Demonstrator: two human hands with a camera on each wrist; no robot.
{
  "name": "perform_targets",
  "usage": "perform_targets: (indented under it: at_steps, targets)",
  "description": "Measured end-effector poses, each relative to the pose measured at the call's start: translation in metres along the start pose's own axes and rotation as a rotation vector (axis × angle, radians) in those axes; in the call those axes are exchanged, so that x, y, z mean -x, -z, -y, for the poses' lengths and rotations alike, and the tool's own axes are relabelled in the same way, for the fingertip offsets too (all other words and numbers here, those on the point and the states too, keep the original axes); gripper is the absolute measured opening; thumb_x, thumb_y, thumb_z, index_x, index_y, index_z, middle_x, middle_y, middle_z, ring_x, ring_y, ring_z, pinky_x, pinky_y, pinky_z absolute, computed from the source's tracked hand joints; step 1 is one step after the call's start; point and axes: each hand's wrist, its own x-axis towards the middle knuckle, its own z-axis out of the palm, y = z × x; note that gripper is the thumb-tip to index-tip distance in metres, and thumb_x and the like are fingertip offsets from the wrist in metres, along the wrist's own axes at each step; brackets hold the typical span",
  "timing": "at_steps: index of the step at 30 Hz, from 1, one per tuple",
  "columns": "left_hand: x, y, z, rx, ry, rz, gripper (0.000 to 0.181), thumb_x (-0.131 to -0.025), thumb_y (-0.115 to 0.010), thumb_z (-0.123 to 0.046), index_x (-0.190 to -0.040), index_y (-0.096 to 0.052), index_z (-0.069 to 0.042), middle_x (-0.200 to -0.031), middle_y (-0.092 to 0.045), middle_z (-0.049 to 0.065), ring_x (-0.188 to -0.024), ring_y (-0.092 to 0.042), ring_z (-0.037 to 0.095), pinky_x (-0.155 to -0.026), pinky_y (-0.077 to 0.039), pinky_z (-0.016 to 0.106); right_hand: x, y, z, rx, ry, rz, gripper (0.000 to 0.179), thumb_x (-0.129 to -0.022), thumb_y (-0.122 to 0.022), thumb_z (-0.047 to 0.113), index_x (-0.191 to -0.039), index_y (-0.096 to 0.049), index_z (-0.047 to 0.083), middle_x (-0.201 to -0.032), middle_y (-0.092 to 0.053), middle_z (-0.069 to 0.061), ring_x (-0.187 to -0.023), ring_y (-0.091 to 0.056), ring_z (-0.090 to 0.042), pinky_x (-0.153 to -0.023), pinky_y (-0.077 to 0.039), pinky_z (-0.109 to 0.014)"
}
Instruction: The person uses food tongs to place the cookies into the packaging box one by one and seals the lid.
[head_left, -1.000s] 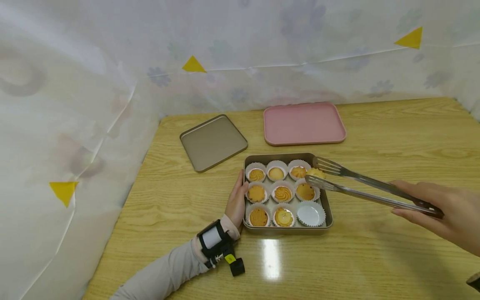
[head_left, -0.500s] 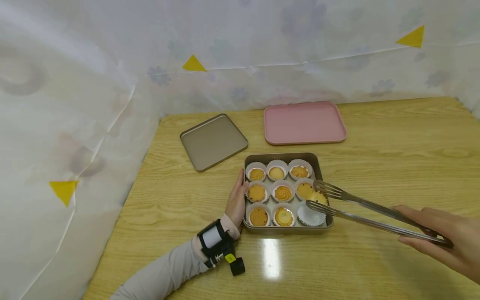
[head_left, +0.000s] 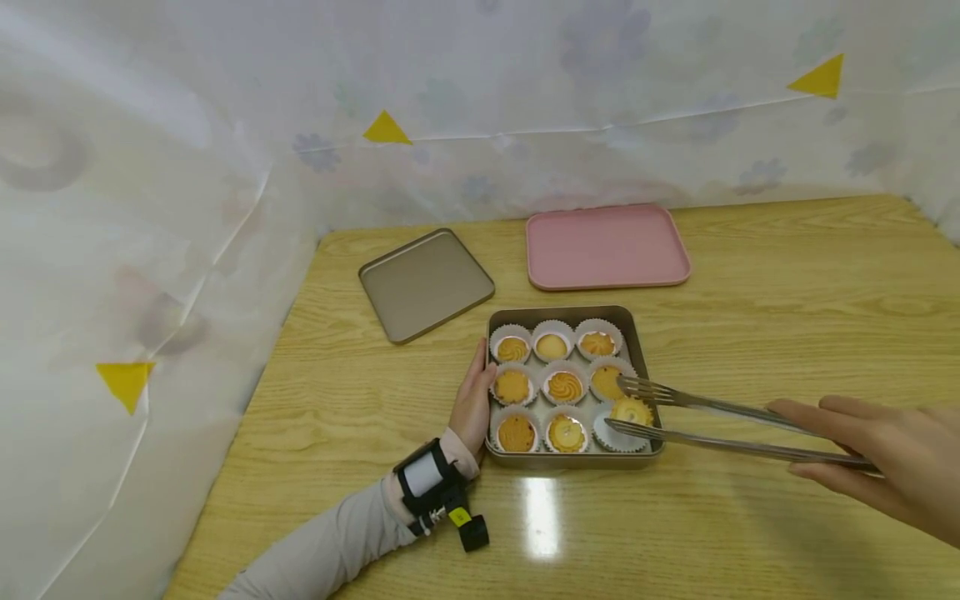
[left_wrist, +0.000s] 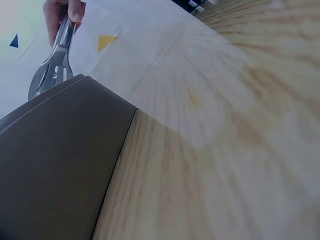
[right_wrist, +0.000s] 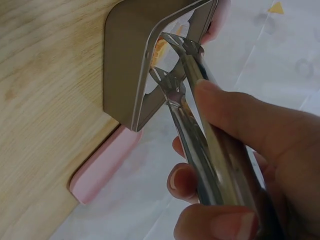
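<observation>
My right hand [head_left: 862,450] grips metal serving tongs [head_left: 727,446], their slotted tips reaching into a rectangular baking tin [head_left: 577,461]. Between the tips is a pale scalloped cookie [head_left: 632,411], over the white paper cup [head_left: 609,438] in the tin's front right corner. The other paper cups each hold a cookie, such as the swirled cookie [head_left: 565,386] in the middle. My left hand [head_left: 471,408] rests along the tin's left side, fingers extended. In the right wrist view, thumb and fingers wrap the tongs [right_wrist: 200,135], and the tin's wall hides most of the cookies.
Behind the tin, to the left, lies a flat bronze-coloured lid or tray [head_left: 427,285]. A pink tray [head_left: 607,247] is at the back of the wooden table [head_left: 337,400]. White patterned sheeting [head_left: 480,75] hangs behind and to the left.
The tongs have carried the pale cookie forward toward me, from the back right side of the tin down to the front right cup. My left hand has stayed against the tin.
</observation>
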Motion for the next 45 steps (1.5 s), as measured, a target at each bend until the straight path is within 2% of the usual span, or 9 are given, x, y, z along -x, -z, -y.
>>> perform_targets:
  at_steps: [3,6,9,12,20,31,39,42,45]
  targets:
    - [0.000,0.000,0.000,0.003,0.007,0.000,0.055,-0.105,-0.034,-0.021,-0.155,-0.017,-0.006,-0.162,-0.014,0.012,-0.149,-0.009,0.029,-0.121,-0.008,0.047,-0.007,0.004,0.003,0.075,0.003,0.065,0.072,-0.084,-0.036,0.074,-0.113,-0.068,0.017,-0.075,-0.057,0.012,-0.042,-0.020,0.010,-0.037,-0.016,-0.016]
    - [0.000,0.000,0.000,0.003,0.015,0.000,0.055,-0.105,-0.034,-0.021,-0.155,-0.017,-0.007,-0.162,-0.014,0.010,-0.149,-0.009,0.027,-0.121,-0.008,0.047,-0.016,0.007,0.006,0.140,-0.028,0.193,0.070,-0.082,-0.042,0.074,-0.114,-0.070,0.019,-0.090,-0.070,-0.008,-0.037,-0.024,0.005,-0.036,-0.018,-0.020]
    - [0.002,0.000,-0.001,0.002,0.016,0.000,0.055,-0.105,-0.034,-0.020,-0.155,-0.017,-0.006,-0.162,-0.013,0.011,-0.149,-0.009,0.028,-0.121,-0.008,0.047,-0.023,0.010,0.008,0.185,-0.068,0.344,0.066,-0.079,-0.055,0.069,-0.121,-0.068,0.020,-0.100,-0.071,-0.019,-0.034,-0.025,-0.001,-0.036,-0.019,-0.022]
    - [0.001,0.000,-0.001,-0.004,0.012,0.000,0.055,-0.105,-0.034,-0.020,-0.155,-0.017,-0.006,-0.162,-0.013,0.011,-0.149,-0.009,0.028,-0.121,-0.008,0.047,-0.029,0.011,0.010,0.197,-0.081,0.419,0.065,-0.078,-0.063,0.064,-0.125,-0.066,0.020,-0.106,-0.069,-0.026,-0.033,-0.026,-0.002,-0.036,-0.019,-0.023]
    - [0.001,-0.001,-0.002,-0.012,0.011,0.003,0.055,-0.105,-0.034,-0.021,-0.155,-0.016,-0.007,-0.162,-0.014,0.010,-0.149,-0.009,0.027,-0.121,-0.008,0.047,-0.033,0.007,0.010,0.187,-0.064,0.410,0.059,-0.077,-0.069,0.058,-0.121,-0.069,0.019,-0.103,-0.070,-0.024,-0.035,-0.032,-0.003,-0.035,-0.020,-0.025]
    - [-0.001,-0.001,-0.001,-0.005,0.008,-0.004,0.055,-0.105,-0.034,-0.020,-0.155,-0.017,-0.006,-0.162,-0.014,0.009,-0.149,-0.009,0.027,-0.121,-0.008,0.046,-0.035,0.006,0.011,0.176,-0.050,0.388,0.059,-0.078,-0.067,0.059,-0.121,-0.069,0.018,-0.101,-0.071,-0.022,-0.032,-0.024,-0.004,-0.035,-0.020,-0.025]
    - [0.001,0.000,-0.001,-0.007,0.005,0.000,0.055,-0.105,-0.033,-0.020,-0.155,-0.016,-0.006,-0.162,-0.013,0.010,-0.149,-0.008,0.027,-0.121,-0.008,0.046,-0.032,0.005,0.008,0.151,-0.059,0.412,0.061,-0.076,-0.072,0.054,-0.124,-0.067,0.017,-0.102,-0.069,-0.025,-0.035,-0.032,0.000,-0.036,-0.025,-0.023]
    - [0.001,0.000,-0.001,-0.012,0.006,-0.001,0.055,-0.105,-0.033,-0.020,-0.155,-0.016,-0.006,-0.162,-0.014,0.010,-0.149,-0.009,0.027,-0.121,-0.008,0.046,-0.029,0.003,0.002,0.087,-0.086,0.370,0.061,-0.074,-0.076,0.049,-0.124,-0.067,0.015,-0.100,-0.071,-0.018,-0.044,-0.040,0.004,-0.040,-0.032,-0.021]
    - [0.001,0.000,-0.001,-0.019,0.001,0.003,0.055,-0.105,-0.033,-0.019,-0.155,-0.016,-0.005,-0.162,-0.014,0.011,-0.149,-0.009,0.027,-0.121,-0.008,0.046,-0.025,0.003,-0.006,-0.014,-0.135,0.289,0.062,-0.076,-0.078,0.042,-0.125,-0.065,0.007,-0.097,-0.071,-0.011,-0.050,-0.039,0.006,-0.044,-0.034,-0.019]
